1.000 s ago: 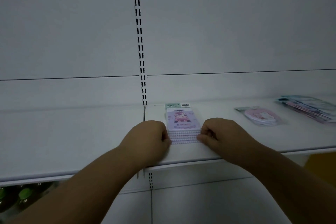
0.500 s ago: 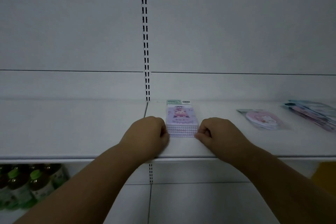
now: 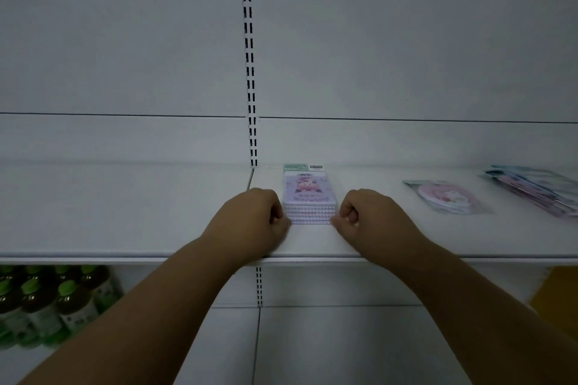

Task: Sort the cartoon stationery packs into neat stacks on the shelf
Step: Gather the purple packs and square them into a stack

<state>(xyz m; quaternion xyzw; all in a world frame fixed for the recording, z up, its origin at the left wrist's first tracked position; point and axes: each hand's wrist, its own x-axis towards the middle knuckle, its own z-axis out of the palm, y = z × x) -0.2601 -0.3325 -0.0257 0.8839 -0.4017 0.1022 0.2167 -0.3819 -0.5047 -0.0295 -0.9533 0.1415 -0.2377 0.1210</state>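
Note:
A neat stack of purple cartoon stationery packs (image 3: 308, 197) lies on the white shelf (image 3: 125, 212), just right of the shelf seam. My left hand (image 3: 250, 222) is curled in a fist against the stack's left side. My right hand (image 3: 372, 219) is curled the same way against its right side. Both press the stack's front corners with their fingers. A single round pink pack (image 3: 447, 197) lies flat further right. A fanned pile of mixed packs (image 3: 534, 191) sits at the far right edge.
A slotted upright (image 3: 250, 72) runs down the white back panel. Green-capped bottles (image 3: 47, 303) stand on the lower shelf at left. Something yellow (image 3: 556, 300) shows at lower right. The shelf's left half is bare.
The view has tilted down, showing more of the lower shelf and bottles. Both hands stay pressed against the purple stack's sides, which sits squarer than before.

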